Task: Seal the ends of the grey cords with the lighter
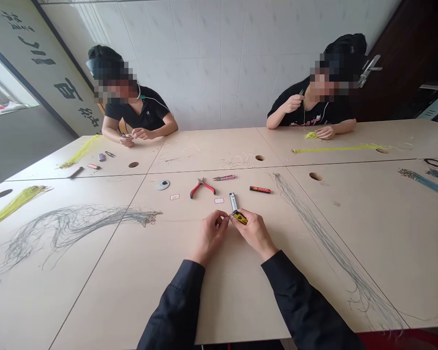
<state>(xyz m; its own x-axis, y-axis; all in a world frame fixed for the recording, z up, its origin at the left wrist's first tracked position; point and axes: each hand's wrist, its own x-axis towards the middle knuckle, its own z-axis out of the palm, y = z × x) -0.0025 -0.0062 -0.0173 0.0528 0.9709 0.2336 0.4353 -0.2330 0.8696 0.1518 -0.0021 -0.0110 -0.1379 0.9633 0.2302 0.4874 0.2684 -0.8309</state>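
My left hand point(215, 229) is closed in a pinch on a thin grey cord, which trails left across the table. My right hand point(254, 231) grips a yellow-and-black lighter point(240, 217), its fingertips almost meeting those of the left. Just beyond the lighter lies a narrow white piece with dark lettering point(233, 201). To the left rests a bundle of grey cords point(91, 218) with small metal ends. A second bundle of grey cords point(314, 238) stretches toward the table's near edge on the right. Red-handled pliers point(203, 187) lie open ahead of my hands.
Past the pliers are pink thread snips point(224, 178), a red lighter point(260, 189) and a round silver disc point(162, 184). Yellow cords point(16, 206) lie at left, blue cords point(428, 184) at right. Two people point(142, 109) work across the table point(211, 291), which has round holes.
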